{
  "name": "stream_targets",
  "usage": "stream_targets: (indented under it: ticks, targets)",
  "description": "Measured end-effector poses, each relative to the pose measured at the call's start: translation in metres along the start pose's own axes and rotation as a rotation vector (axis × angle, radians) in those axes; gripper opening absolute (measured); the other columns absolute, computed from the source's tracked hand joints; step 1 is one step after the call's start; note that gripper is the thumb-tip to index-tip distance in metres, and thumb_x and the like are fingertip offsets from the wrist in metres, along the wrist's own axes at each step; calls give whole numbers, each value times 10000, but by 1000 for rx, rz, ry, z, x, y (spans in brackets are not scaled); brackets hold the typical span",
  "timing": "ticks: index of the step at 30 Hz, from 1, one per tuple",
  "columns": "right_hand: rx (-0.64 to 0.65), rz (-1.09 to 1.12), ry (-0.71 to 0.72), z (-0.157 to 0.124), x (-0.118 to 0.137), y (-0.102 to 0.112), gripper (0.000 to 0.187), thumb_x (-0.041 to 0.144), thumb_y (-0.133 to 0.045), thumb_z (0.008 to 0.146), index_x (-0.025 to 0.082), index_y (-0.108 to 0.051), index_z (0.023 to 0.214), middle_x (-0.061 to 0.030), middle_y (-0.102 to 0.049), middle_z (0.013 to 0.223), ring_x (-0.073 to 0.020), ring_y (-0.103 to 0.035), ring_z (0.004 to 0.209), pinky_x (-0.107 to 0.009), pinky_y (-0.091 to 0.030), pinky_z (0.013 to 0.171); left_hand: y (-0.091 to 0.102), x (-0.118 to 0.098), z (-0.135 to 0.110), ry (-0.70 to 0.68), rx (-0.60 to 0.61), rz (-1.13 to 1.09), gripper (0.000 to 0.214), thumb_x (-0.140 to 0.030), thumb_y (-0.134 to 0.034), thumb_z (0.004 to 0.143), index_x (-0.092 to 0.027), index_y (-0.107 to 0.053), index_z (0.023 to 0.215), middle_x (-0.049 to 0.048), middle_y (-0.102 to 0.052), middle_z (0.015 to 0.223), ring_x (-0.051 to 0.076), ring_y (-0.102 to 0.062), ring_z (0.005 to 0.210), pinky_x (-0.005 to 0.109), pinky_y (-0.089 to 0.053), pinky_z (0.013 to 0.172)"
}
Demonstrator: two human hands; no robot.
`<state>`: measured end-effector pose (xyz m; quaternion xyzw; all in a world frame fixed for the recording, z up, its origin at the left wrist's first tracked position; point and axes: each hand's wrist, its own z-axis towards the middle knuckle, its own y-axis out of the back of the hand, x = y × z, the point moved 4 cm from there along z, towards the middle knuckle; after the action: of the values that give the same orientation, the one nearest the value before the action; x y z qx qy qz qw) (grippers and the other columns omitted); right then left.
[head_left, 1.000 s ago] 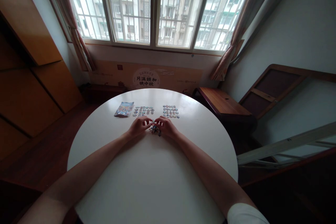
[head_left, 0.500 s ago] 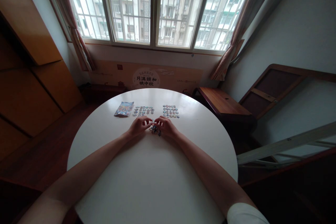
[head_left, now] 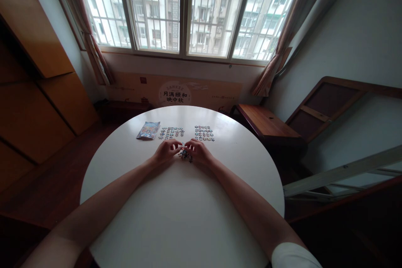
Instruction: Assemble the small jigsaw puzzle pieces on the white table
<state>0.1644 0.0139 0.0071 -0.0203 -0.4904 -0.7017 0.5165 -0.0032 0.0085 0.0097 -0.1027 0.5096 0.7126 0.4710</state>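
Both my forearms reach across a round white table point(head_left: 176, 217). My left hand point(head_left: 167, 150) and my right hand point(head_left: 198, 151) meet at the table's middle, fingers curled and pinched together over a small cluster of joined jigsaw pieces point(head_left: 186, 156). A tiny piece seems held between the fingertips of both hands. Just beyond the hands lie two neat groups of loose jigsaw pieces, one on the left point(head_left: 171, 132) and one on the right point(head_left: 204, 132). A small printed packet point(head_left: 148, 130) lies flat to their left.
A barred window point(head_left: 185, 8) with curtains fills the far wall, with a printed cardboard panel point(head_left: 174, 92) under it. A wooden bench point(head_left: 266, 123) stands right of the table, wooden cabinets point(head_left: 34, 92) on the left, and a leaning wooden frame point(head_left: 329, 104) at the right wall.
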Motion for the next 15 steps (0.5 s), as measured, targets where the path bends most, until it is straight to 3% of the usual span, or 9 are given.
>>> stream_targets:
  ticks: [15]
  targets:
    - [-5, 4, 11, 0, 1, 0, 251, 386, -545, 863, 160, -654, 855, -30, -581, 781, -90, -544, 619, -211, -428, 594, 0, -1, 0, -7, 0, 13, 288, -405, -584, 802, -163, -691, 914, 7, -636, 684, 74, -508, 517, 190, -420, 510]
